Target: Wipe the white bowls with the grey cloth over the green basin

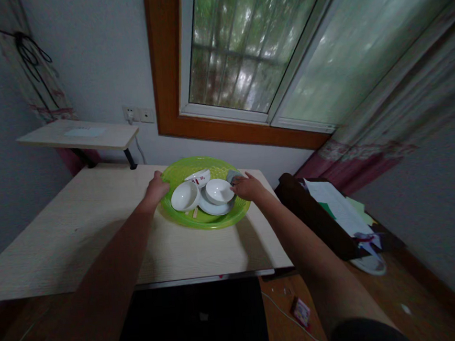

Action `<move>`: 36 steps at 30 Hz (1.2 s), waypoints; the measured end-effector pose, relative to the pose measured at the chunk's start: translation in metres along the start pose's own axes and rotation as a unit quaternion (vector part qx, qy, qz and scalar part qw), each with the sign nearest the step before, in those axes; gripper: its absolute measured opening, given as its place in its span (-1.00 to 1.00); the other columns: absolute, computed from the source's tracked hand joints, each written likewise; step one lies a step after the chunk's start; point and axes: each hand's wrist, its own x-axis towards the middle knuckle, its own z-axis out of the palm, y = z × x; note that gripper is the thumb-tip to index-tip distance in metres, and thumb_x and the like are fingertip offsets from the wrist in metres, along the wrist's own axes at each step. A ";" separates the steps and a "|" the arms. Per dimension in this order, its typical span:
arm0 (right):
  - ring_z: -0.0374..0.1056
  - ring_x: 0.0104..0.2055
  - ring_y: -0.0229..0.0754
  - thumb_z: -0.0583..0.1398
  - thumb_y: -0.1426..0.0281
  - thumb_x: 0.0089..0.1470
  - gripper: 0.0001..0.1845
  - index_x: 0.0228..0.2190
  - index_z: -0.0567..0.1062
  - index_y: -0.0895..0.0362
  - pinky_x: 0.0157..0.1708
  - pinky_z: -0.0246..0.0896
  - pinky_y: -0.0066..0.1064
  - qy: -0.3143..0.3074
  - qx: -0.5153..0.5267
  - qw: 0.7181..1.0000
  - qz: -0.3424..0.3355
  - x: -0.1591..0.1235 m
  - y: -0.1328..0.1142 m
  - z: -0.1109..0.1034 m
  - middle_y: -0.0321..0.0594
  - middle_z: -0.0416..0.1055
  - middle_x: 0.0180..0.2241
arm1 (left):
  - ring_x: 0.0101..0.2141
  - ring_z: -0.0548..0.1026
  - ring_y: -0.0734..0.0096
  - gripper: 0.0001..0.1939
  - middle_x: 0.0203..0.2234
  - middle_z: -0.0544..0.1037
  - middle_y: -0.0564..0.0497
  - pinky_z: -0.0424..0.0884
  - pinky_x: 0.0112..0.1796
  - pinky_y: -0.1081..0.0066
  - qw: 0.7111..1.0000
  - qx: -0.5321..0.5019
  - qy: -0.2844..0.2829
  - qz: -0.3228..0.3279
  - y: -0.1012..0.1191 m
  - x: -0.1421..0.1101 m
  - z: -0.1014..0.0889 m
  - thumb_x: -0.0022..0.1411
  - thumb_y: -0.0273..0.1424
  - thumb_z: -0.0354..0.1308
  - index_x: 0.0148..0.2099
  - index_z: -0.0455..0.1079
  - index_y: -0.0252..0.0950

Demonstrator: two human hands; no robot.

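Bare forearms [109, 274] stretch over a pale wood-topped bench [70, 225], flanking a round lime-green plastic basin [176, 216] that looks widest crosswise. The left hand [157, 188] clasps its left rim; opposite, the right hand [249, 187] reaches inside beside a glossy white bowl [218, 191], its hold unclear.

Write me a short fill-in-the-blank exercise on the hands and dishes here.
1. The wide basin is coloured ____.
2. The ____ hand, nearer the raised shelf, is at the basin's rim.
3. The bowl nearest the right hand sits over a flatter white ____.
4. The rear bowl has ____ markings.
Missing words: green; left; plate; red.
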 end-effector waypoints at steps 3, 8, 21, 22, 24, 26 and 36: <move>0.25 0.33 -0.04 -0.06 0.18 0.44 -0.51 0.00 0.58 0.10 0.40 -0.18 0.04 -0.005 -0.018 1.000 -0.006 -0.010 -0.002 -0.004 -0.04 0.45 0.19 | -0.09 0.59 -0.02 -0.35 -0.05 0.58 -0.27 0.47 -0.21 0.26 1.000 -0.003 0.008 -0.004 0.000 0.000 0.002 0.05 -0.47 0.19 0.22 0.21 -0.26; 0.52 0.03 0.03 -0.13 0.06 0.42 -0.30 -0.23 0.66 0.21 0.24 0.14 -0.11 -0.037 -0.040 0.999 0.003 -0.032 -0.010 -0.019 0.14 0.61 -0.12 | -0.04 0.57 -0.02 -0.40 -0.02 0.57 -0.26 0.45 -0.19 0.27 1.000 -0.009 0.020 -0.010 0.001 -0.002 0.003 0.09 -0.43 0.18 0.20 0.23 -0.25; 0.42 0.16 0.04 0.07 0.38 0.28 -0.64 -0.12 0.65 0.16 0.33 0.01 -0.03 -0.046 -0.068 0.997 0.013 -0.003 -0.015 -0.010 0.10 0.55 0.04 | -0.15 0.59 0.05 -0.45 -0.10 0.60 -0.22 0.40 -0.27 0.32 1.000 -0.011 -0.002 0.006 0.000 0.000 -0.002 0.07 -0.46 0.17 0.14 0.24 -0.18; 0.39 0.20 0.04 0.06 0.42 0.27 -0.63 -0.08 0.64 0.15 0.35 -0.03 -0.01 -0.040 -0.068 0.997 0.010 0.003 -0.014 -0.008 0.08 0.54 0.06 | -0.14 0.59 0.06 -0.45 -0.09 0.60 -0.22 0.40 -0.27 0.32 1.000 -0.014 -0.002 0.008 0.000 0.001 -0.003 0.07 -0.46 0.17 0.14 0.25 -0.18; 0.30 0.28 0.03 0.04 0.48 0.26 -0.58 0.00 0.61 0.13 0.37 -0.08 0.02 -0.026 -0.066 0.997 0.002 0.015 -0.012 -0.005 0.04 0.50 0.13 | -0.15 0.59 0.06 -0.45 -0.09 0.60 -0.22 0.40 -0.27 0.32 1.000 -0.017 -0.007 0.014 0.000 0.002 -0.003 0.07 -0.46 0.16 0.14 0.24 -0.18; 0.21 0.35 0.01 0.01 0.50 0.26 -0.54 0.06 0.57 0.12 0.39 -0.11 0.04 -0.009 -0.065 0.998 -0.005 0.028 -0.009 -0.003 -0.01 0.43 0.20 | -0.15 0.59 0.06 -0.45 -0.10 0.60 -0.22 0.40 -0.26 0.32 1.000 -0.015 -0.010 0.018 -0.001 0.003 -0.003 0.08 -0.47 0.16 0.15 0.23 -0.17; 0.16 0.36 0.00 -0.05 0.54 0.32 -0.50 0.16 0.46 0.16 0.33 -0.01 0.02 0.068 -0.069 0.994 -0.046 0.095 -0.019 0.000 -0.01 0.36 0.26 | -0.16 0.59 0.12 -0.49 -0.12 0.61 -0.17 0.38 -0.27 0.36 1.000 0.009 -0.016 0.023 0.002 -0.001 -0.007 0.12 -0.47 0.12 0.14 0.21 -0.15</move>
